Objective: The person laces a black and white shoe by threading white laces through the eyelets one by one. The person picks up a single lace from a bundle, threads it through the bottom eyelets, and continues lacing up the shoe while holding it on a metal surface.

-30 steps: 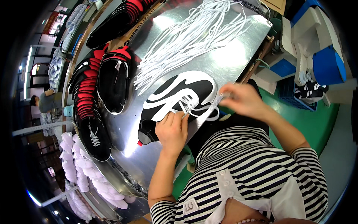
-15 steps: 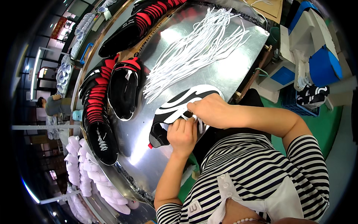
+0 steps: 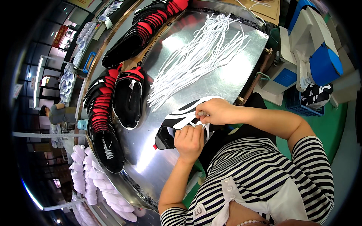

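Observation:
A black-and-white sports shoe (image 3: 179, 114) lies on the metal table at its near edge, its dark opening and red heel tab toward the left. My left hand (image 3: 188, 142) is closed on the edge of the shoe by its opening, fingers curled and their tips hidden. Over the lacing area, my right hand (image 3: 215, 112) grips a small pointed tool (image 3: 203, 113) with a greyish handle and a thin tip. White lace (image 3: 207, 130) runs across the shoe between my hands. Whether the left fingers also pinch lace is hidden.
A bundle of white laces (image 3: 192, 62) is spread over the metal table (image 3: 147, 150). Black-and-red shoes (image 3: 102, 130) stand nested in rows along the left side, with a single black-and-red shoe (image 3: 128, 100) beside them. A grey machine with a blue cover (image 3: 326, 66) stands at right.
My right hand has turned and shifted, so the small tool in its fingers now shows. The left hand stays closed at the shoe's opening. The whole view has shifted slightly.

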`<state>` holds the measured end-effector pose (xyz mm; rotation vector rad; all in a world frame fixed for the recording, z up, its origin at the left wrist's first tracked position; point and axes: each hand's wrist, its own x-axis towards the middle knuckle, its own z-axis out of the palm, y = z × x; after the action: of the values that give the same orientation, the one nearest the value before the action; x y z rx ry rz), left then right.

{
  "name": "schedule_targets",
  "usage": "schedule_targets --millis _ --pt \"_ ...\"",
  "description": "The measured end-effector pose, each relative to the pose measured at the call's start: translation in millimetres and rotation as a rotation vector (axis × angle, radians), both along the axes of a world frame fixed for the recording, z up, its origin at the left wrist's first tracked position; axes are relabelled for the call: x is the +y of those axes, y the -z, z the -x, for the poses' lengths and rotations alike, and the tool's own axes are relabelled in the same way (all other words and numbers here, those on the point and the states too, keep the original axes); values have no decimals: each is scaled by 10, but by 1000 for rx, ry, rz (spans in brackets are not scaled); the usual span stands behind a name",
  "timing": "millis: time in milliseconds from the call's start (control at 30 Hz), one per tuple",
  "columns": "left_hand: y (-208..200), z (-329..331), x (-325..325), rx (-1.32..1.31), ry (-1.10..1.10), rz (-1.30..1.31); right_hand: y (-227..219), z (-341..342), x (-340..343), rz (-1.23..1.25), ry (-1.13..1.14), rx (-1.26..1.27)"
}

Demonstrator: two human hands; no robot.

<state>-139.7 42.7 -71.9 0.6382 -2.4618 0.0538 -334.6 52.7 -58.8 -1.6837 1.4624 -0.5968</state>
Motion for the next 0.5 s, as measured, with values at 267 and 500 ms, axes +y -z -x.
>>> schedule_targets --millis 267,500 --pt "-113 56 -19 -57 37 -169 -293 396 -402 381 410 -762" --pt "-116 60 -60 -94 62 -195 -798 1009 -323 646 606 -681"
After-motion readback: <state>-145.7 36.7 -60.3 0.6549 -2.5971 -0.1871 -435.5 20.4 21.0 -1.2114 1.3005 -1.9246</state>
